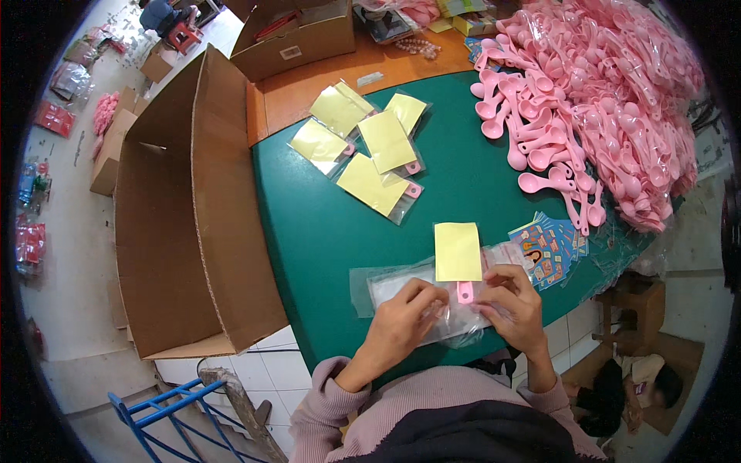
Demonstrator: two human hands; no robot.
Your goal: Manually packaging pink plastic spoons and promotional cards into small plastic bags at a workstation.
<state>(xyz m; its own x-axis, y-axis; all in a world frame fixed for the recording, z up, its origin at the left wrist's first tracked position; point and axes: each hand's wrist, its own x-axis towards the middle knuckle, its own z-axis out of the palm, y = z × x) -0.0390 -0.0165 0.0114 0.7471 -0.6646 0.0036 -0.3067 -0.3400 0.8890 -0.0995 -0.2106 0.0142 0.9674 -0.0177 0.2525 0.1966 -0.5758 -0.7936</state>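
Observation:
Just in front of me, a clear plastic bag (454, 307) holds a yellow card (457, 251) and a pink spoon, of which only the handle end (465, 292) shows below the card. The fingers of my left hand (404, 318) are pinched on the bag's near left edge. My right hand (512, 305) pinches its near right edge, thumb and forefinger close together. Beneath lies a stack of flat clear bags (386, 287). To the right, printed blue cards (552, 251) are fanned out, partly under the plastic.
Several filled bags with yellow cards (373, 184) lie on the green tabletop (301, 224). Loose pink measuring spoons (532, 116) and a heap of bagged ones (641, 147) cover the far right. A tall open carton (224, 201) stands left; a person (637, 386) sits low at right.

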